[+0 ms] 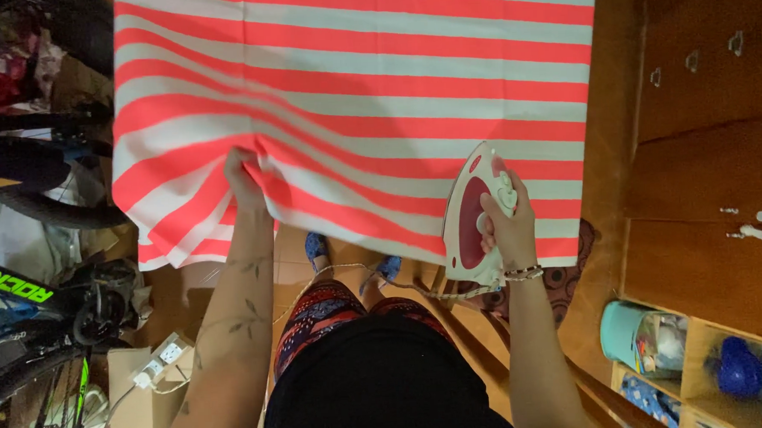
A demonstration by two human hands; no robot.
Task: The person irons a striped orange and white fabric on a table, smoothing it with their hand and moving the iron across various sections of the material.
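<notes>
A red-and-white striped cloth (358, 78) is spread flat and pinched at its near edge by the left hand (244, 179). A red-and-white iron (475, 214) is gripped by the right hand (508, 221) and rested on the cloth's near right part. A wooden drawer cabinet (703, 140) is seen at the right.

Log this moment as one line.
left hand: pinching striped cloth edge | right hand: gripping iron on cloth | cord: trailing below

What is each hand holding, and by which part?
The right hand holds the iron by its handle. The left hand pinches the striped cloth at a fold near its front edge.
</notes>
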